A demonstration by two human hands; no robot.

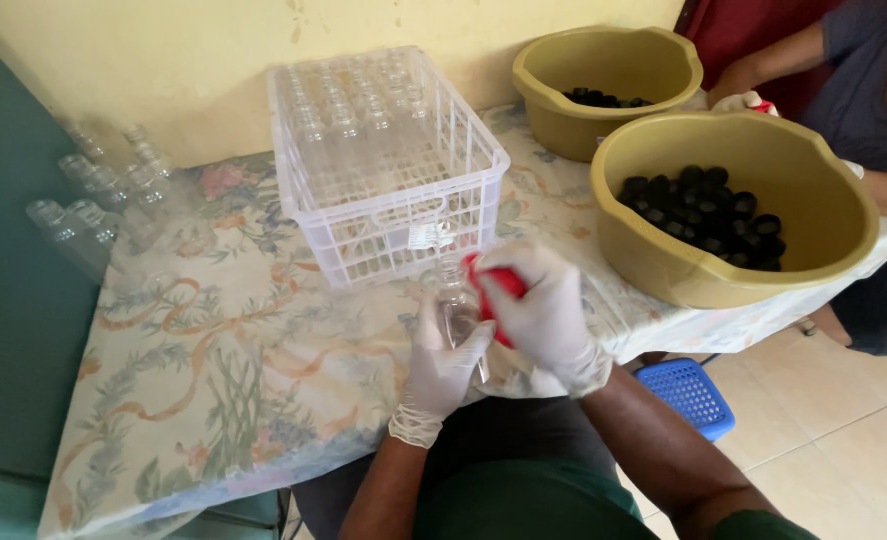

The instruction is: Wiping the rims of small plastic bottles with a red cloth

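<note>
- The left hand (442,365), in a white disposable glove, has its fingers wrapped around a small clear plastic bottle (456,300), held upright just above the near edge of the floral-patterned tablecloth (224,370)
- The right hand (542,315), also gloved, is closed over a red cloth or pad (494,290) pressed against the bottle's neck; what lies under the palm cannot be told
- Risk: the smooth bottle may slip in the glove and drop off the table edge, since it is held past the cloth's border
- Risk: a hard squeeze may dent the thin wall
- The white plastic lattice crate (389,170) of clear bottles stands just beyond the hands, blocking a straight forward reach
- The near olive-green plastic basin (734,205) of black caps overhangs the right table edge; a knock from the elbow may tip it
- A second olive-green basin (609,85) sits behind it, with another person's hand (749,100) beside it
- Loose clear bottles (99,200) lie at far left, a blue plastic stool (694,395) below
</note>
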